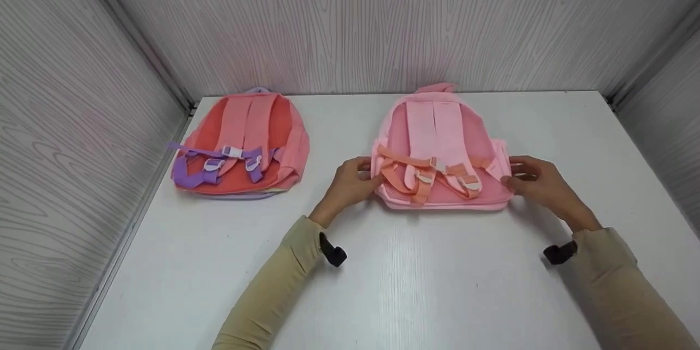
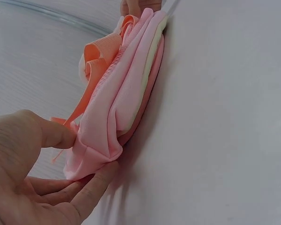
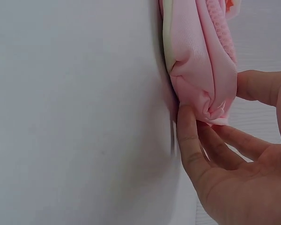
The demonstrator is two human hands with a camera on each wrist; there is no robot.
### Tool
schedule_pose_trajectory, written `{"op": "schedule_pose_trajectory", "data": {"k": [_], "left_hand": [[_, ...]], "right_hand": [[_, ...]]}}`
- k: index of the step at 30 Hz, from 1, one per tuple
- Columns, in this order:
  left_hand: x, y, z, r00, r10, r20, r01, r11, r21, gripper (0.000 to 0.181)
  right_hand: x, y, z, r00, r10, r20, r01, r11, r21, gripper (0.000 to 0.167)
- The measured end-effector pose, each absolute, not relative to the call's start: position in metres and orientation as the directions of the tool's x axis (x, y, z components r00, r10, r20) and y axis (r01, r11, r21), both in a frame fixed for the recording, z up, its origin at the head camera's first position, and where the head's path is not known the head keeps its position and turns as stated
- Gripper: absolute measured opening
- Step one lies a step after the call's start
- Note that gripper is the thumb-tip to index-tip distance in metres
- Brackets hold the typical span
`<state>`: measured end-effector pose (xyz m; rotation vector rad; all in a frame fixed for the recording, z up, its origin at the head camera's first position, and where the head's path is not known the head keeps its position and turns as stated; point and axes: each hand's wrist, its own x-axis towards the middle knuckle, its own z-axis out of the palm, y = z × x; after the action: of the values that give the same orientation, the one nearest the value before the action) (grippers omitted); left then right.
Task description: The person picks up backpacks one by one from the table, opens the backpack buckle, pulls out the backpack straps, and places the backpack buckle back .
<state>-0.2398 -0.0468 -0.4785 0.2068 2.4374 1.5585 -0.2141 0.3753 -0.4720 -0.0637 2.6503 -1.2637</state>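
A small pink backpack (image 1: 436, 126) lies on the table with its straps facing up; orange webbing and white buckles cross its lower part. My left hand (image 1: 351, 181) pinches its left side, thumb on top and fingers beneath. At the opposite side my right hand (image 1: 538, 183) grips the fabric in the same way. Both wrist views show the pink fabric, in the left one (image 2: 100, 117) and the right one (image 3: 201, 70), between thumb and fingers. The underside of the backpack is mostly hidden.
To the left lies a coral-red backpack (image 1: 249, 145), also straps up, with purple webbing and white buckles. Both bags are on a white table (image 1: 426, 284). Wood-grain panels (image 1: 350, 22) stand behind it and at both sides.
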Motion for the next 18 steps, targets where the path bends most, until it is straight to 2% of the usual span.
{"op": "schedule_pose_trajectory", "data": {"k": [18], "left_hand": [[-0.229,-0.073,-0.483,-0.965,0.201,-0.166,-0.052,0.474,0.879,0.058]], "right_hand": [[-0.208,0.334,-0.469,-0.980,-0.134,-0.145,0.011,0.697,-0.717,0.060]]}}
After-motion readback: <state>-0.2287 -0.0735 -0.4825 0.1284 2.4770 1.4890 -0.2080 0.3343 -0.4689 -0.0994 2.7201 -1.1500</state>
